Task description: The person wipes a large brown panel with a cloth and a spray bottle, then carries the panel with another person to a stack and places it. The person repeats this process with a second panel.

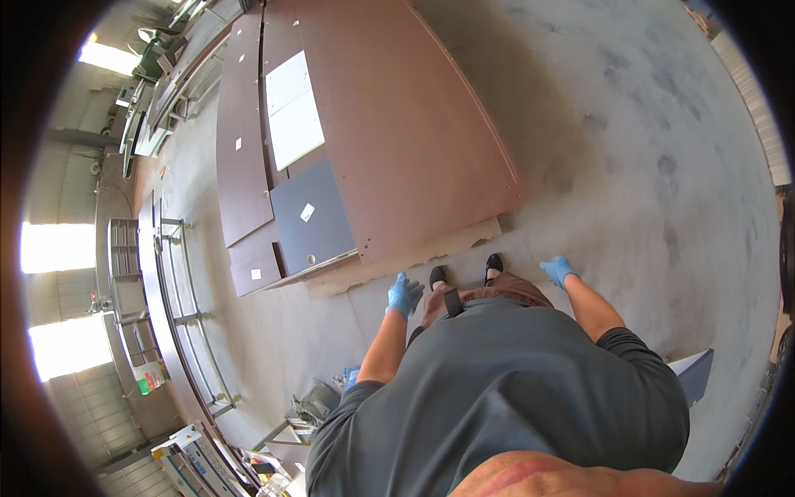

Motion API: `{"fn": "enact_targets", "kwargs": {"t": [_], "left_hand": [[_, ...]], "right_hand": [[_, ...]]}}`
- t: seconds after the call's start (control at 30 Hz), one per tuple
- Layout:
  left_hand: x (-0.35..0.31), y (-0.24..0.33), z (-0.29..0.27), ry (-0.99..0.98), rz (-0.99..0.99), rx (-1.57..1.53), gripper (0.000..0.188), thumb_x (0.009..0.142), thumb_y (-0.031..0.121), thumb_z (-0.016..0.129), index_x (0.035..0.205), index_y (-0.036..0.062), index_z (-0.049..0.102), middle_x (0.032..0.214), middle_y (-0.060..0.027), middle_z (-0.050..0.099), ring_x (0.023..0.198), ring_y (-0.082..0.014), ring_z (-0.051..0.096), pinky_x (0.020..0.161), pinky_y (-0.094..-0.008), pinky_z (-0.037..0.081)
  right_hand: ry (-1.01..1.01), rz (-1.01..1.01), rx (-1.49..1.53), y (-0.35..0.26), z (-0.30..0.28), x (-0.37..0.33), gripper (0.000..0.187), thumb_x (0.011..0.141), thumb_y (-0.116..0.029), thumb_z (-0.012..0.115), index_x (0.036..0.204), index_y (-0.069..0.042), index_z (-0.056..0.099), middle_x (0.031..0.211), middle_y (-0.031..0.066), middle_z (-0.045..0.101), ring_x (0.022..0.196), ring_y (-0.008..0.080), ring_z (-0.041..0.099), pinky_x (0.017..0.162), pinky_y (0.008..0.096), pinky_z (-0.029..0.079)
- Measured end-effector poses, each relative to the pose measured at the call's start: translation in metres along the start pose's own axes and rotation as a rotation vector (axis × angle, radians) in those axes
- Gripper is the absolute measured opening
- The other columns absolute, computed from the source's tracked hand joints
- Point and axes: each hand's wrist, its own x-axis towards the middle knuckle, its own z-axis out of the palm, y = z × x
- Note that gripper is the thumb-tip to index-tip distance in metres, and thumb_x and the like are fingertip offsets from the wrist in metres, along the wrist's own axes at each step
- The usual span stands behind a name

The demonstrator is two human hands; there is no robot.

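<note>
My left hand (405, 296), in a blue glove, hangs beside my thigh with its fingers apart and nothing in it. On the other side my right hand (557, 270), gloved the same, is held away from my body; its fingers look loosely stretched and no object shows in them. Neither touches anything. Ahead of my feet lies a low stack of panels, topped by a large brown board (397, 124). To its left are a dark grey panel (313, 217) with a small label, a white panel (295, 112) and a long dark brown board (242, 141).
A torn sheet of cardboard (414, 251) sticks out beneath the stack's near edge. At the left stands a long metal-framed rack (189, 315). Bags and scraps (319, 402) lie at the lower left. A dark flat piece (696, 374) is on the floor behind my right arm.
</note>
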Motion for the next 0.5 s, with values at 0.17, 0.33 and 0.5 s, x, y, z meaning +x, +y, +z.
{"fn": "enact_targets", "kwargs": {"t": [0.17,0.33,0.5], "left_hand": [[-0.010,-0.016,0.021,-0.026,0.056,0.049,0.069,0.101,0.049,0.054,0.144,-0.0028,0.041,0.138,-0.0253,0.056,0.121,-0.0402,0.061,0.101,-0.0512,0.049],[-0.021,-0.035,0.006,0.059,-0.074,-0.008,0.072,0.101,0.050,0.052,0.152,0.0030,0.034,0.151,-0.0264,0.044,0.131,-0.0453,0.052,0.108,-0.0583,0.041],[-0.042,-0.036,-0.005,0.148,-0.109,0.025,0.069,0.101,0.049,0.052,0.149,0.0016,0.036,0.144,-0.0267,0.052,0.120,-0.0493,0.060,0.096,-0.0491,0.052]], "right_hand": [[0.089,-0.070,-0.124,0.016,-0.030,0.005,0.041,0.095,-0.036,0.062,0.114,-0.001,0.067,0.099,0.0180,0.073,0.083,0.0277,0.072,0.074,0.0422,0.055],[0.069,-0.135,-0.188,-0.010,-0.034,0.017,0.052,0.091,-0.042,0.061,0.119,0.001,0.068,0.118,0.0238,0.067,0.108,0.0368,0.064,0.095,0.0436,0.050],[-0.005,-0.223,-0.158,-0.030,-0.023,0.029,0.043,0.094,-0.035,0.061,0.119,-0.001,0.068,0.101,0.0167,0.074,0.088,0.0276,0.069,0.083,0.0411,0.053]]}}
